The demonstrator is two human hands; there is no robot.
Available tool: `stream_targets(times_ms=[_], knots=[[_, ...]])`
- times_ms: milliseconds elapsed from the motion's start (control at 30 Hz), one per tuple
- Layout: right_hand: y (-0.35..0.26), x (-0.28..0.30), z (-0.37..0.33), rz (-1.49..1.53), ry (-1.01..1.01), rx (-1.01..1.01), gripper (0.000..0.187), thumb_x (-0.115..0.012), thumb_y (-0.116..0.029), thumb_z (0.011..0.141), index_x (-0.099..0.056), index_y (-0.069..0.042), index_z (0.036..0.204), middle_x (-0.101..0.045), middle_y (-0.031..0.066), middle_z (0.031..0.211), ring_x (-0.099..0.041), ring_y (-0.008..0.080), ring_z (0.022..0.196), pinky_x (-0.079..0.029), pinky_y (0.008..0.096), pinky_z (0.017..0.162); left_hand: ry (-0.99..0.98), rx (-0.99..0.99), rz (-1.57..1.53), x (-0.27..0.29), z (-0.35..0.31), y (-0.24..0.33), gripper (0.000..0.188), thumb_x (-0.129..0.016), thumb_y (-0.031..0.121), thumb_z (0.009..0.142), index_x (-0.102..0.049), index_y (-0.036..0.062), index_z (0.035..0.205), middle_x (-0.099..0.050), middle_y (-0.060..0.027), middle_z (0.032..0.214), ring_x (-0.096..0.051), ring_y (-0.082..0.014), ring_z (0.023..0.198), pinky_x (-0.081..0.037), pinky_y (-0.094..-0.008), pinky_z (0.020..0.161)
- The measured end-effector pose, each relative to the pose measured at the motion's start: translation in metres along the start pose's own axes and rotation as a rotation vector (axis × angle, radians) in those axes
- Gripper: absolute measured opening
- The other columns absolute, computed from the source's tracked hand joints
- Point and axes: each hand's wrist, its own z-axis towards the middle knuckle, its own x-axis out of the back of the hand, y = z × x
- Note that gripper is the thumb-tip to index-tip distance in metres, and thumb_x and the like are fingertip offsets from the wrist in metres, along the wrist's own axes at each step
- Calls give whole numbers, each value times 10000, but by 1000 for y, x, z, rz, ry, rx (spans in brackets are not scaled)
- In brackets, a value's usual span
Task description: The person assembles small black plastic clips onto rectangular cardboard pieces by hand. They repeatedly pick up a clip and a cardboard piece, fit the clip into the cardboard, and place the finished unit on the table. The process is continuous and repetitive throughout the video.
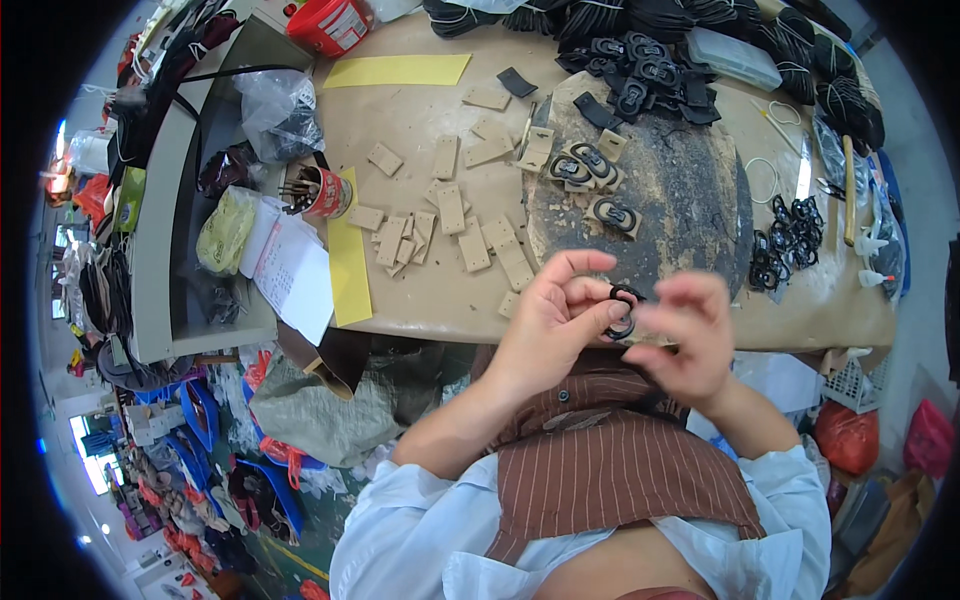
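Observation:
Close to the table's front edge, my left hand point(560, 318) pinches a black oval buckle point(622, 312) between thumb and fingers. A bit of beige shows just below the buckle, but I cannot make out whether it is attached. My right hand point(690, 335) is beside the buckle on its right, its fingers smeared by motion. Beyond my hands, a worn round board point(690, 190) carries beige tabs with black buckles on them, such as this buckled tab point(614, 214) and a pair of buckled tabs point(585, 165).
Loose beige tabs point(450, 208) lie scattered left of the board. Black buckled pieces point(650, 75) are heaped at its far edge, and black rings point(785, 245) pile up at right. A hammer point(849, 190), red tin point(325, 192), yellow strips point(398, 70) and grey drawer point(165, 230) surround the work area.

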Motion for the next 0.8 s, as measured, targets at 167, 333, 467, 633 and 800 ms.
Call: stream_targets(times_ms=[167, 333, 467, 633, 800], knots=[[3, 34, 35, 281, -437, -140, 447, -734, -78, 671, -596, -37, 1094, -519, 108, 1119, -579, 180, 829, -492, 275, 683, -170, 1, 272, 5, -7, 16, 497, -564, -16, 826, -333, -4, 1265, -614, -55, 854, -564, -79, 798, -450, -219, 718], [3, 30, 33, 284, -533, -32, 353, -739, -86, 668, -640, -53, 1005, -610, 86, 1015, -619, 216, 748, -511, 285, 670, -199, 57, 278, 6, -11, 10, 522, -544, -51, 822, -328, 8, 1294, -619, -51, 867, -574, -79, 811, -462, -228, 741], [2, 25, 27, 191, -453, 41, 228, -742, -77, 657, -669, -55, 872, -652, 67, 886, -618, 181, 704, -497, 285, 599, -179, 37, 449, 3, -8, 9, 522, -569, -29, 812, -342, 1, 1282, -630, -62, 860, -583, -80, 814, -467, -219, 731], [-2, 22, 19, 156, -242, -98, 164, -737, -36, 653, -658, -39, 797, -656, 87, 831, -613, 179, 694, -491, 264, 616, -375, 149, 478, 19, 23, 41, 362, -611, 14, 800, -505, -22, 1145, -641, -80, 904, -592, -87, 832, -488, -240, 728], [3, 27, 6, 612, -32, -426, 202, -654, 67, 714, -594, 5, 898, -621, 117, 921, -604, 141, 823, -489, 244, 708, 412, -484, 1556, 102, 103, 71, 291, -651, 88, 717, -610, 43, 1002, -648, -103, 881, -623, -277, 847, -494, -343, 743]])
